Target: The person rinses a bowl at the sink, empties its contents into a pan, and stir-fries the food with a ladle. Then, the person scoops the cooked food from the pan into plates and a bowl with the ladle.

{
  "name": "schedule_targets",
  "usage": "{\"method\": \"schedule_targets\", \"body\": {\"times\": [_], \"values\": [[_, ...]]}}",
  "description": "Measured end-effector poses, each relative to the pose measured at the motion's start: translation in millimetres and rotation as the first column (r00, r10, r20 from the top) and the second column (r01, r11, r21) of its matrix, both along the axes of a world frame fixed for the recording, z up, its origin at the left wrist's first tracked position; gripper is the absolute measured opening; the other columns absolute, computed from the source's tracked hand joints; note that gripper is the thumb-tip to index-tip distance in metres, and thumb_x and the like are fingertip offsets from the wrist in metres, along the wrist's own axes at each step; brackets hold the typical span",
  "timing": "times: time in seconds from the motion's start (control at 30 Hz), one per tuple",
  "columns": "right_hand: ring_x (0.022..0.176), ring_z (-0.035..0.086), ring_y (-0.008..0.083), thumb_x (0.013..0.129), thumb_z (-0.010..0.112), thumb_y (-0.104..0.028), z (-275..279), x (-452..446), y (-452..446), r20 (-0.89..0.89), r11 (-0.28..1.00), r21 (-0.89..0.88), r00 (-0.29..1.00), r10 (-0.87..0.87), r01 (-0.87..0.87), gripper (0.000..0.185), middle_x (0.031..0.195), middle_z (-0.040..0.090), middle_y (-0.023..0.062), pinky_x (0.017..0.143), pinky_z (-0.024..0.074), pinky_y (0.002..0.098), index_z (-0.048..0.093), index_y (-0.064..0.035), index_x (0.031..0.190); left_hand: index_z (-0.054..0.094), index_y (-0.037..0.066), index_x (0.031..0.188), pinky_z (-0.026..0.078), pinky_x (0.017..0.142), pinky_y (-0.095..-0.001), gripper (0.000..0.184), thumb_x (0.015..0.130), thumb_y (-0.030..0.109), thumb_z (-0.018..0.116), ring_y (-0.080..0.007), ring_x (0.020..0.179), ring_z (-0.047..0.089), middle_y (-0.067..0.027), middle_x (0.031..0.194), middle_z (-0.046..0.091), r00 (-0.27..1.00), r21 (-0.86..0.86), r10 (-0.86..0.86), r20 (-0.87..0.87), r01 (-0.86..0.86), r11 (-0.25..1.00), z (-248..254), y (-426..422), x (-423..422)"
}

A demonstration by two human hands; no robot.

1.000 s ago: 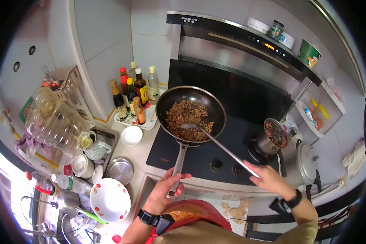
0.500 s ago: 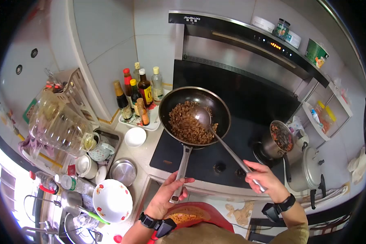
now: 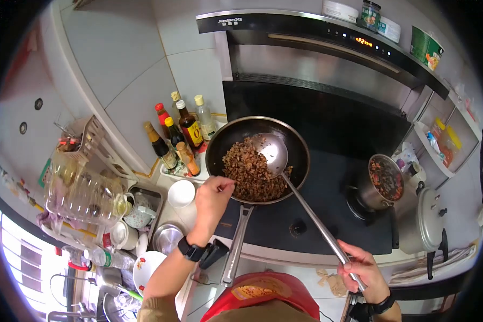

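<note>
A dark wok sits on the black stove with brown minced food in it. Its metal handle points toward me, with no hand on it. My right hand is wrapped round the long handle of a metal ladle, whose round bowl rests in the wok against the food. Close to the wok's front-left rim is my left hand, closed with the fingertips pinched together; whether anything is in them I cannot make out. A small white bowl stands left of that hand.
Several sauce bottles stand on a tray behind the white bowl. At right are a pot of dark red food and a pressure cooker. A flowered bowl, steel bowl and large clear jug crowd the left.
My left hand has let go of the wok handle and moved up to the wok's left rim, fingers closing. My right hand has shifted down and right with the ladle.
</note>
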State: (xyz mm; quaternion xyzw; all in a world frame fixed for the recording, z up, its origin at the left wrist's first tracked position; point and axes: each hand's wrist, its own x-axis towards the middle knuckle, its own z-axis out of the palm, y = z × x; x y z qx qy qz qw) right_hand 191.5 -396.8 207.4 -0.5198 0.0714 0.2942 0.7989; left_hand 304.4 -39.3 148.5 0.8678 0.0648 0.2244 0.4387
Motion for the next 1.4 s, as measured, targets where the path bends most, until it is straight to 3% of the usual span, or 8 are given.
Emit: {"method": "schedule_targets", "body": {"times": [0.1, 0.2, 0.87, 0.97, 1.0, 1.07, 1.23, 1.4], "values": [[0.038, 0.044, 0.011, 0.077, 0.054, 0.002, 9, -3, 3, -0.006, 0.998, -0.07, 1.0, 0.001, -0.002, 0.058, 0.069, 0.059, 0.0142, 0.036, 0.0316, 0.0229, 0.042, -0.0077, 0.133, 0.068, 0.003, 0.08, 0.046, 0.059, -0.0294, 0.008, 0.074, 0.007, 0.066, -0.0197, 0.063, 0.06, -0.0099, 0.073, 0.062, 0.992, 0.262, 0.028, 0.125, -0.06, 0.963, 5, -11, 22], [0.041, 0.045, 0.0116, 0.081, 0.055, 0.002, 10, 0, 0, -0.009, 0.994, -0.078, 0.997, 0.077, -0.078, 0.059, 0.07, 0.056, 0.0097, 0.038, 0.0345, 0.0242, 0.037, -0.0082, 0.136, 0.067, 0.006, 0.079, 0.047, 0.066, -0.0374, 0.007, 0.074, 0.011, 0.064, -0.0299, 0.075, 0.059, -0.0101, 0.074, 0.06, 0.983, 0.246, 0.098, 0.157, -0.135, 0.96, 9, -10, 37], [0.045, 0.046, 0.0099, 0.077, 0.055, 0.005, 14, 3, 2, -0.022, 0.982, -0.146, 0.993, 0.119, -0.121, 0.062, 0.074, 0.056, 0.0097, 0.041, 0.0356, 0.0219, 0.039, -0.0082, 0.135, 0.066, 0.009, 0.077, 0.051, 0.062, -0.0365, 0.007, 0.07, 0.013, 0.067, -0.0258, 0.067, 0.062, -0.0087, 0.073, 0.065, 0.963, 0.486, 0.218, 0.161, -0.269, 0.832, -5, -2, 77], [0.044, 0.046, 0.0101, 0.077, 0.055, 0.006, 12, 4, 1, -0.026, 0.976, -0.183, 0.993, 0.116, -0.119, 0.063, 0.074, 0.057, 0.01, 0.041, 0.036, 0.0221, 0.039, -0.008, 0.136, 0.066, 0.003, 0.08, 0.048, 0.051, -0.0269, 0.006, 0.074, 0.005, 0.067, -0.0141, 0.056, 0.06, -0.0061, 0.072, 0.066, 0.996, -0.326, 0.018, -0.089, -0.047, 0.944, 0, 15, 75], [0.043, 0.046, 0.0101, 0.076, 0.055, 0.006, 12, 5, 2, -0.013, 0.975, -0.199, 0.995, 0.097, -0.098, 0.063, 0.072, 0.057, 0.01, 0.04, 0.0361, 0.0221, 0.039, -0.0079, 0.136, 0.066, 0.003, 0.08, 0.048, 0.051, -0.0269, 0.006, 0.074, 0.005, 0.067, -0.0141, 0.056, 0.06, -0.0061, 0.072, 0.066, 0.996, -0.328, 0.022, -0.088, -0.05, 0.944, 6, 19, 74], [0.043, 0.046, 0.01, 0.076, 0.054, 0.006, 8, 6, 2, 0.001, 0.973, -0.214, 0.996, 0.084, -0.082, 0.063, 0.071, 0.057, 0.01, 0.04, 0.0362, 0.0221, 0.039, -0.0078, 0.136, 0.064, 0.004, 0.089, 0.045, 0.044, -0.0213, 0.015, 0.075, 0.003, 0.067, -0.0122, 0.055, 0.059, -0.0057, 0.074, 0.066, 0.929, -0.819, -0.223, -0.294, -0.125, 0.56, 11, 31, 71], [0.04, 0.046, 0.0098, 0.075, 0.053, 0.007, -4, 10, 1, 0.026, 0.986, -0.166, 0.999, 0.022, -0.018, 0.064, 0.063, 0.054, 0.0089, 0.038, 0.0358, 0.023, 0.038, -0.0075, 0.136, 0.061, 0.007, 0.095, 0.044, 0.043, -0.0187, 0.019, 0.078, 0.007, 0.067, -0.0137, 0.063, 0.06, -0.0078, 0.081, 0.064, 0.891, -0.99, -0.448, -0.072, -0.011, 0.138, 14, 36, 46], [0.037, 0.04, 0.0041, 0.081, 0.05, 0.001, -4, 16, 5, 0.078, 0.978, -0.209, 0.996, 0.035, -0.018, 0.058, 0.063, 0.056, 0.0009, 0.034, 0.0339, 0.0171, 0.035, -0.0048, 0.137, 0.06, 0.006, 0.092, 0.05, 0.065, -0.0254, 0.015, 0.079, 0.009, 0.066, -0.016, 0.075, 0.058, -0.0086, 0.08, 0.062, 0.765, -0.939, -0.581, 0.278, 0.345, 0.005, 61, -4, -22]]}}
